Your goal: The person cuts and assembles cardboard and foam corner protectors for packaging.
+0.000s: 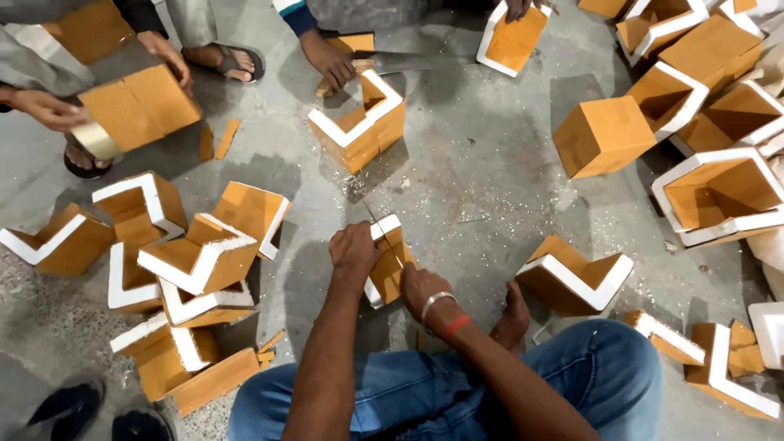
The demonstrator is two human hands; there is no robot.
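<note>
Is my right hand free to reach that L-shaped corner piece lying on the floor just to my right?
Probably not at once: the right hand is pressed on the small corner piece being cut. The L-shaped piece itself lies unobstructed on bare floor.

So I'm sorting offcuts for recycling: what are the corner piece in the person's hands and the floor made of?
The corner piece looks like white foam faced with tan card or tape: white cut edges, smooth orange-brown faces, white crumbs scattered around. The floor looks like bare grey concrete, matt and stained.
</note>
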